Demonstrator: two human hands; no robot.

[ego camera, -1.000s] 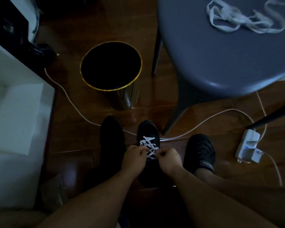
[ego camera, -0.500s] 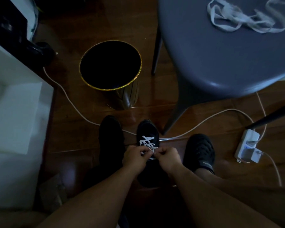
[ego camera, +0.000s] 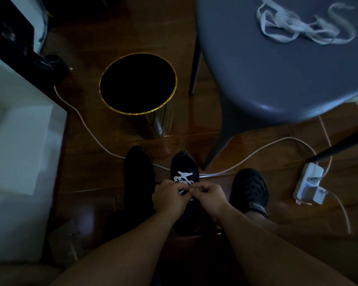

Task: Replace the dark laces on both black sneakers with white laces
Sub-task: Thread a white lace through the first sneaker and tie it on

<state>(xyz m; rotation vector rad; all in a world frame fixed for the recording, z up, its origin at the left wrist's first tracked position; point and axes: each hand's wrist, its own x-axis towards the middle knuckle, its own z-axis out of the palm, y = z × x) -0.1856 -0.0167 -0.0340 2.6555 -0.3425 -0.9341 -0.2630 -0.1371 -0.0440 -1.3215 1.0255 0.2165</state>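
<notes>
White lace (ego camera: 183, 178) crosses the front of the black sneaker (ego camera: 184, 165) standing on the dark wooden floor (ego camera: 91, 162) just ahead of the person, and both hands meet over its tongue. The left hand (ego camera: 170, 198) has its fingers curled, pinching the lace near the upper eyelets; the right hand (ego camera: 209, 196) is likewise curled, thumb and forefinger nipping the lace at the spot where the two hands touch. Against the frame a second ago, the hands have drawn closer together and slid a little toward the toe, so less of the white criss-cross shows now. At 9 o'clock of this shoe, just beside it, stands the second black sneaker (ego camera: 137, 172), too dark to tell what lace it carries. At 3 o'clock, near the right forearm, is a black perforated clog (ego camera: 249, 186) on the person's foot. A white cable (ego camera: 246, 158) runs across the floor behind the shoes to a white power strip (ego camera: 308, 182) at 3 o'clock. Farther out, at 11 o'clock, a black bin with a gold rim (ego camera: 137, 83) stands open-mouthed. At 1 o'clock a grey-blue chair seat (ego camera: 267, 79) overhangs the floor, and a loose white lace (ego camera: 298, 27) lies in a tangle on its far part. White furniture (ego camera: 19, 141) fills the 9 o'clock edge.
</notes>
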